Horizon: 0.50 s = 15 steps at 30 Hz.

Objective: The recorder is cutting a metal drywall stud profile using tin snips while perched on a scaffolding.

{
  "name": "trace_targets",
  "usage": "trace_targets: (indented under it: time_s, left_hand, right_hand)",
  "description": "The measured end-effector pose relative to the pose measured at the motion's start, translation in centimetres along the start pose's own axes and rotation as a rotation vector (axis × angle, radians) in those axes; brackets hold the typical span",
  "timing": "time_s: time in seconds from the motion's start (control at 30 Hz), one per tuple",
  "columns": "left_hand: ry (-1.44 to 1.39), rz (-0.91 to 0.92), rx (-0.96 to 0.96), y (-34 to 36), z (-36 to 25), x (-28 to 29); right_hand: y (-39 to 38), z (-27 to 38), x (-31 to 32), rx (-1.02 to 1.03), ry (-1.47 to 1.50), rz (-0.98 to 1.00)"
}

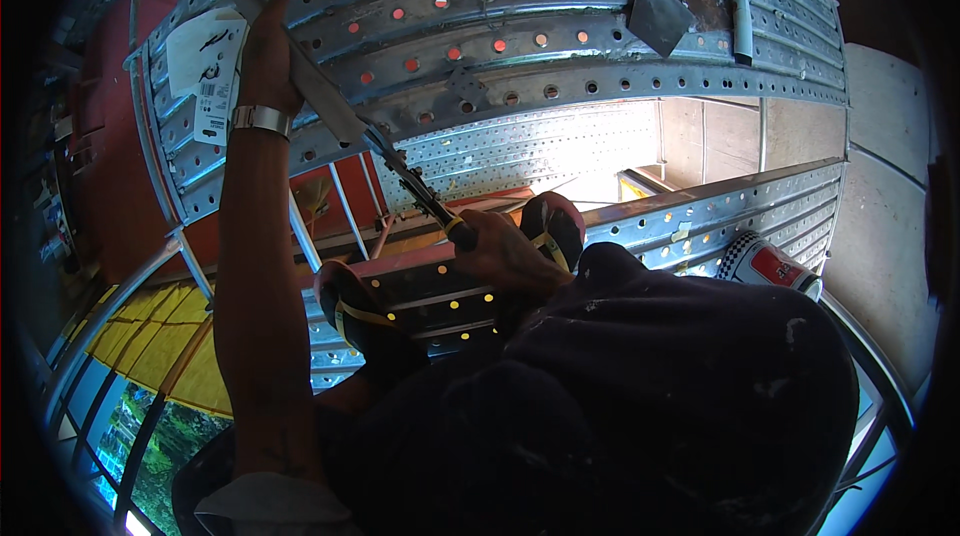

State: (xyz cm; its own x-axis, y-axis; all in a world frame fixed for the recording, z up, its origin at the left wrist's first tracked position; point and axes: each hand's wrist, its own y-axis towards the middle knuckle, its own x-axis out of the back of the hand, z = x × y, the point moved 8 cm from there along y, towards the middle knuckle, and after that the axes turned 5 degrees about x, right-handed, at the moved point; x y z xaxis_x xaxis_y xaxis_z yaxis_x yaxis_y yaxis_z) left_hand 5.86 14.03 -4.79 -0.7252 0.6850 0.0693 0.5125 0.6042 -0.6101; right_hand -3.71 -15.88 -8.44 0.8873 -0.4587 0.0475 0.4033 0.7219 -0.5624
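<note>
My left hand (268, 71) is raised at the upper left, closed around a long, flat grey strip (328, 104). The strip slants down from the upper left towards the middle. My right hand (505, 251) grips the dark handle of a slim hand tool (415, 181), whose exact kind I cannot make out. Its far end meets the lower end of the strip, or overlaps it. Beside my left wrist, a white printed card (212, 76) lies on the perforated metal planks (450, 21).
Dark square pieces (660, 14) lie on the planks at the upper right. A white and red can (768, 264) stands on the lower deck (740, 211), near a pale wall (885, 166). Between the decks is a gap. Scaffold tubes (125, 286) and yellow sheeting (150, 341) border the left side.
</note>
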Motion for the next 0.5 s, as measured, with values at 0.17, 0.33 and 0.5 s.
trace_targets:
  time_s: [0.17, 0.33, 0.5]
  left_hand:
    - [0.000, 0.050, -0.029, 1.1, 1.0, 0.1]
    - [0.017, 0.036, -0.006, 2.0, 2.0, 0.4]
    - [-0.041, 0.038, -0.006, 2.0, 1.6, 0.4]
  right_hand:
    - [-0.3, 0.6, -0.1, -0.025, 0.012, 0.029]
    - [-0.3, -0.3, -0.4, 0.009, -0.015, -0.019]
    - [-0.1, -0.3, -0.2, 0.045, 0.019, -0.146]
